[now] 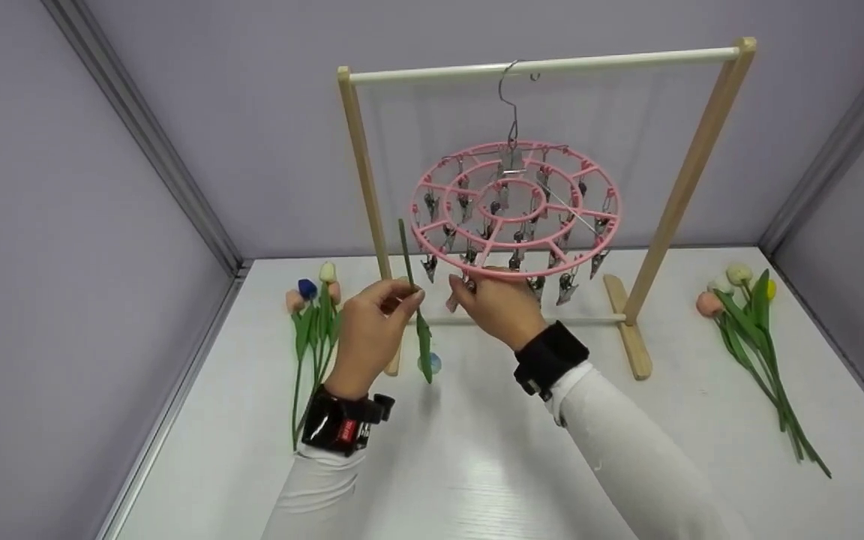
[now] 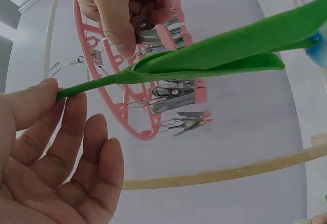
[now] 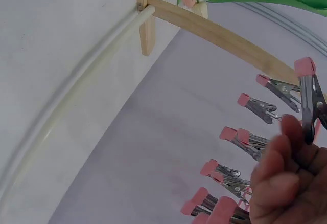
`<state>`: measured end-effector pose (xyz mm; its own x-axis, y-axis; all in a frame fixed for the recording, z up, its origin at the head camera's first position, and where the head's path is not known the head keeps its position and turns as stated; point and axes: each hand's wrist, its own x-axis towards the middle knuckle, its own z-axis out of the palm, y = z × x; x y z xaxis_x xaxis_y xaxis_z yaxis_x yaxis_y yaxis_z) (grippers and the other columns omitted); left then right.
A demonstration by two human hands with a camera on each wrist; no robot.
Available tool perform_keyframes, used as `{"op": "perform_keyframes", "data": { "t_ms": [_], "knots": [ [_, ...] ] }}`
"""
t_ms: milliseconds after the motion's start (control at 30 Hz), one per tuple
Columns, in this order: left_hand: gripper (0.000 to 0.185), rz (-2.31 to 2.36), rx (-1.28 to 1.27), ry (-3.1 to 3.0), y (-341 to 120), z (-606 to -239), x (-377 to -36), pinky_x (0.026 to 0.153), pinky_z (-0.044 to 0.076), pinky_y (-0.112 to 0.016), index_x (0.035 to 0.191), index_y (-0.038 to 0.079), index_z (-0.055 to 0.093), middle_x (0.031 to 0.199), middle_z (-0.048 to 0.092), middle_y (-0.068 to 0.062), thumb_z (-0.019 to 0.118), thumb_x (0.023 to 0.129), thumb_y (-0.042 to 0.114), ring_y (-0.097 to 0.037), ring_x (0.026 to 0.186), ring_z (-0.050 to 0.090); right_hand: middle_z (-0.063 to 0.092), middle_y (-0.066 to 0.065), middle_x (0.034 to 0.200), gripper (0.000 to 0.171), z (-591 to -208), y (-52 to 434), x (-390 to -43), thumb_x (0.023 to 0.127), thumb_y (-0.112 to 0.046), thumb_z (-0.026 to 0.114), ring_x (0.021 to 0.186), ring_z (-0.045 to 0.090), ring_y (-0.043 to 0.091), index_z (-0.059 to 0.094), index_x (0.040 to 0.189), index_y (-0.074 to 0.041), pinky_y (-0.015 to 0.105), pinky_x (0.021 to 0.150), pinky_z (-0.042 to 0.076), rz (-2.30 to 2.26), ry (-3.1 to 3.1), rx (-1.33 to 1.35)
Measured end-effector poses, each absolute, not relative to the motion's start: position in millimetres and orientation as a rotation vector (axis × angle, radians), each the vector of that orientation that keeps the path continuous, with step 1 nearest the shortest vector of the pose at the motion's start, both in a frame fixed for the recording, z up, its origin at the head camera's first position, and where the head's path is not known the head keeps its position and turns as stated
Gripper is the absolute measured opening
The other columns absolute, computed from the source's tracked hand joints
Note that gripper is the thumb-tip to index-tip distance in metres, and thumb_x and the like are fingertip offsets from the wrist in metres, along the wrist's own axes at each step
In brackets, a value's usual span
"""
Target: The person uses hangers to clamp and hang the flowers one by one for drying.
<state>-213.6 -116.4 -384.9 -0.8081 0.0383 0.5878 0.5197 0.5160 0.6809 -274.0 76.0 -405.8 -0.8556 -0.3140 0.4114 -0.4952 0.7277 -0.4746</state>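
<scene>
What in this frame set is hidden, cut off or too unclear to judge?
- Head view: the clip under the right hand is covered by its fingers.
- Left wrist view: the flower head of the tulip in the left hand is cut off at the right edge.
- Right wrist view: thumb out of frame.

Right hand pinches a metal clip; more pink-tipped clips hang just left of the grip.

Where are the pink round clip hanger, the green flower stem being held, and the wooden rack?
pink round plastic clip hanger [image 1: 432, 240], head view, left rim
green artificial flower stem [image 1: 406, 251], head view, upper stem
light wooden rack [image 1: 691, 172], head view, right post
</scene>
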Motion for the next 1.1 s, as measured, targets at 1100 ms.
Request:
{"op": "perform_keyframes", "data": {
  "t_ms": [1100],
  "knots": [
    [0.018,-1.379,-0.452,-2.332,-91,-375,-226,0.066,0.051,-0.030,0.098,0.004,0.070,0.085,0.069,0.003,0.068,0.086,0.017,-0.007,0.075,0.064,0.054,0.031,0.080,0.015,-417,89,-242,0.095,0.003,0.047,0.069,0.055,0.045,0.054,0.090,0.015,0.048,0.061,0.051,1.840,-1.960,0.899]
  ]
}}
